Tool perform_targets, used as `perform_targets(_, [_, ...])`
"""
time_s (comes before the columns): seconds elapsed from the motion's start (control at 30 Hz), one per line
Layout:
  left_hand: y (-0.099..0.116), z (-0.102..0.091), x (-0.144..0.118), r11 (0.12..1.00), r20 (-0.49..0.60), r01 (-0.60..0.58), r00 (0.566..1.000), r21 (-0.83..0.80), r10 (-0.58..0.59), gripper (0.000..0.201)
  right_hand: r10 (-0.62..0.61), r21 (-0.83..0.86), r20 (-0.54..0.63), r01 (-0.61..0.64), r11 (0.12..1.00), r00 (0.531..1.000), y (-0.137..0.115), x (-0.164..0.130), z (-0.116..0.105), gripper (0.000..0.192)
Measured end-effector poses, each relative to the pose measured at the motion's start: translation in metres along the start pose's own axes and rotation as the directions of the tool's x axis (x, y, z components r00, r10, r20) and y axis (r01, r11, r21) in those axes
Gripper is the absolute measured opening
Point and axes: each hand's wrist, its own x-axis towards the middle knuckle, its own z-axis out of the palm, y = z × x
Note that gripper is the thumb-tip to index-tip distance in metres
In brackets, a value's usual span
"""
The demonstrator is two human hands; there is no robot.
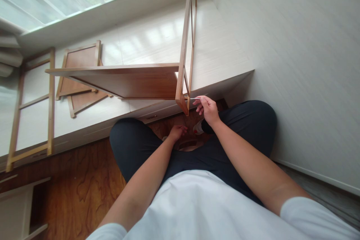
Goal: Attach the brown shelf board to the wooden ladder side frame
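My right hand [207,110] pinches a thin silver rod [195,98], which looks like a hex key. The rod's far end meets the lower end of an upright wooden frame [183,41]. Joined to this frame, a brown wooden panel [135,82] extends left over the white ledge. Low between my knees, my left hand [177,132] hangs with its fingers loosely bent and partly apart; nothing shows in it. It touches neither the frame nor the panel.
Smaller wooden panels [81,63] lie overlapping on the white ledge [157,37]. A ladder-like wooden frame [50,108] leans at the left. A pale wall [303,63] stands close on my right. At lower left, a pale piece of furniture [17,210] is on the wooden floor [81,187].
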Motion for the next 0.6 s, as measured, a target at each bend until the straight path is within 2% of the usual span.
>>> perform_targets(0.6, [-0.0088, -0.0009, 0.01, 0.999, 0.022, -0.038, 0.999, -0.01, 0.038, 0.038, 0.0, 0.011, -0.024, 0.001, 1.0, 1.0, 0.0011, 0.001, 0.0001, 0.053])
